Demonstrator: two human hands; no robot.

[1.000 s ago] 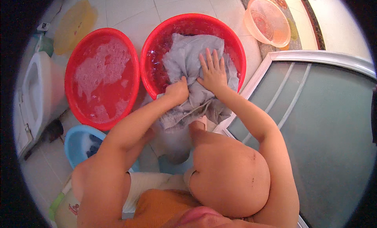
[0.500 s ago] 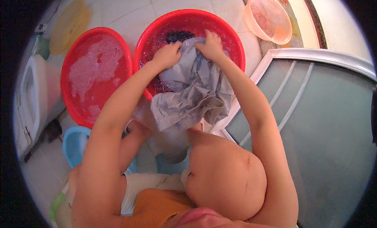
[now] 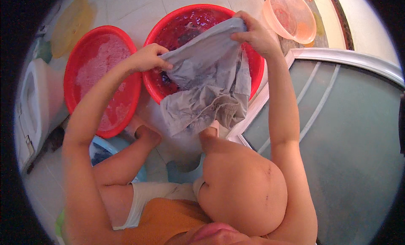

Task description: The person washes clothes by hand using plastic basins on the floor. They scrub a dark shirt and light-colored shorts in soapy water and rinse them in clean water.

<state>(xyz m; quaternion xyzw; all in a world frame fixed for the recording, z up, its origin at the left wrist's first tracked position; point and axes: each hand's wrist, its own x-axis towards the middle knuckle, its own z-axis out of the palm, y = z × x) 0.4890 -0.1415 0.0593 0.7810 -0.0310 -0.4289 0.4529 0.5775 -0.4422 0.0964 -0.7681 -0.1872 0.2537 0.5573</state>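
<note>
Clearly, the left hand (image 3: 148,59) is clamped on one edge of a grey cloth (image 3: 206,61), thumb and fingers pinching it, while the right hand (image 3: 256,37) grips another edge farther away. Between them the thin fabric stretches fairly smooth; lower down it crumples into soft folds and a puckered, gathered band (image 3: 230,102). It spreads over a round red tub (image 3: 194,8) and drapes across the near rim. Just left stands another tub (image 3: 67,76), with pale, patchy foam (image 3: 100,67). Beyond, right, sits a translucent peach basin (image 3: 291,17).
</note>
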